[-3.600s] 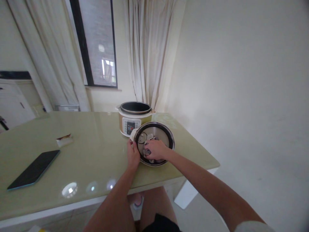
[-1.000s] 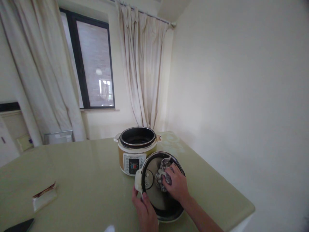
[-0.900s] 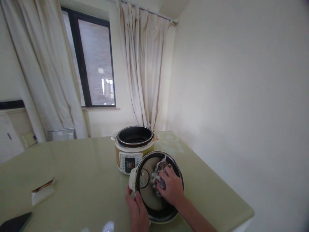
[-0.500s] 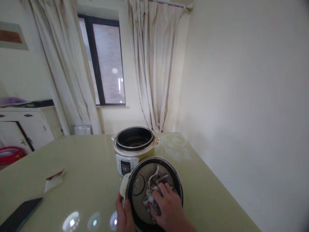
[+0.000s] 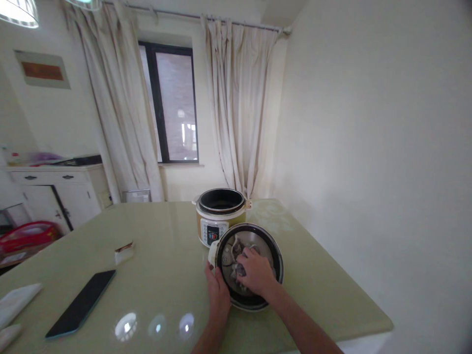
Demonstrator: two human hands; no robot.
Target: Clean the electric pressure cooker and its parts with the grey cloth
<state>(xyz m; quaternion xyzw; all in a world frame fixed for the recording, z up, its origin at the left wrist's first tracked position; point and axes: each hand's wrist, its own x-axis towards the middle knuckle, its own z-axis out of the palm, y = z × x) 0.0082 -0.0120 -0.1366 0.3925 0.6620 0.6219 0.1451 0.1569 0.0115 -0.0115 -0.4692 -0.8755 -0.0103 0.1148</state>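
An upturned cooker lid (image 5: 273, 250) lies on the pale green table (image 5: 155, 255), its metal inner face up. My right hand (image 5: 256, 275) presses a crumpled grey cloth (image 5: 239, 254) onto the inside of the lid, fingers closed over it. My left hand (image 5: 217, 290) grips the lid's left rim by its white handle. Just behind stands the open electric pressure cooker (image 5: 220, 212), beige with a control panel and a dark inner pot.
A black phone (image 5: 81, 303) lies at the left front of the table, a small wrapped packet (image 5: 124, 251) beyond it, folded white cloths (image 5: 14, 302) at the far left. A white sideboard (image 5: 55, 194) and curtains stand behind; a wall runs along the right.
The view has pulled back and tilted, showing more of the table. My right hand has slid the cloth across the lid's inner face while the left stays on the rim.
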